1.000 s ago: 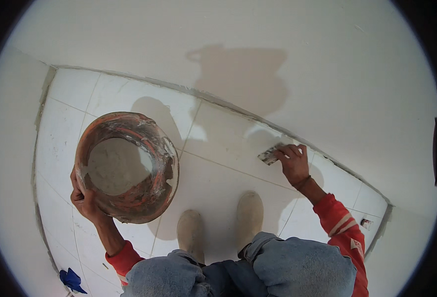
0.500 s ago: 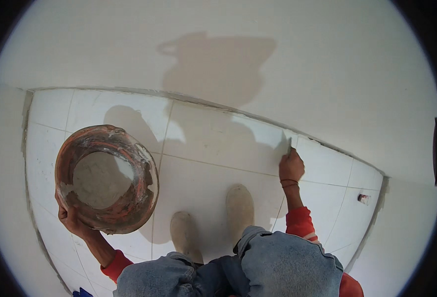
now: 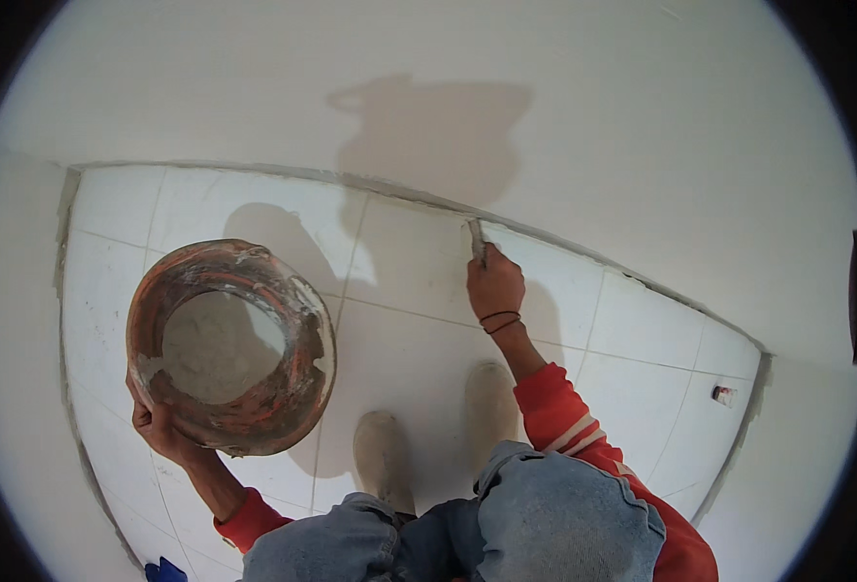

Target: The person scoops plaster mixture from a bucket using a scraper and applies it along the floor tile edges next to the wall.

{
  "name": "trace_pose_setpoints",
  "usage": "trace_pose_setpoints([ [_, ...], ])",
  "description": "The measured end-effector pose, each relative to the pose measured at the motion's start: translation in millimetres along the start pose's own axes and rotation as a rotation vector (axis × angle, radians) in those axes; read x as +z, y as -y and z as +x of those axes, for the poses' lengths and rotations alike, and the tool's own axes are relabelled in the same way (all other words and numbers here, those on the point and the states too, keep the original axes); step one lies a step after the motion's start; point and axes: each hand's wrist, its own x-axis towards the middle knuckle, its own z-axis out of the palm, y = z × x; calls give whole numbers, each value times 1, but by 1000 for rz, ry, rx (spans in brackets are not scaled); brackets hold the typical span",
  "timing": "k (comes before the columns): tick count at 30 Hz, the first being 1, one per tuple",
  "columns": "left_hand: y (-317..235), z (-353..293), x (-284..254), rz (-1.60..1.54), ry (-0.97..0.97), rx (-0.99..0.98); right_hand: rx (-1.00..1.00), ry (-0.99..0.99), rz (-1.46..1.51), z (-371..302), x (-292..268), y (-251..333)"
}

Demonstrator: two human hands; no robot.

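My left hand grips the near-left rim of a round, worn tub, which is reddish-brown and crusted inside. Grey wet mortar lies in its bottom. My right hand is closed round a small putty knife, most of whose handle the fingers hide. Its blade end is close to the grey joint where the far white wall meets the floor. Whether the blade touches the joint I cannot tell.
White tiles cover the floor, walled in on the far, left and right sides. My shoes stand between tub and right hand. A small red-and-white item lies near the right wall, a blue object at the lower left.
My right hand has moved left along the far wall's base with the putty knife, its forearm reaching farther forward. The tub, still in my left hand, appears slightly farther right as the view shifts.
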Motion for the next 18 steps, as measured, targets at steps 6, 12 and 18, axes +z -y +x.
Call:
trace_pose_setpoints([
  [6,10,1,-12,-64,28,20,422,143,744,0,21,-70],
  [12,5,1,-4,-33,2,41,388,103,551,8,41,-50],
  [18,10,3,-20,24,57,38,385,72,581,12,41,-10],
])
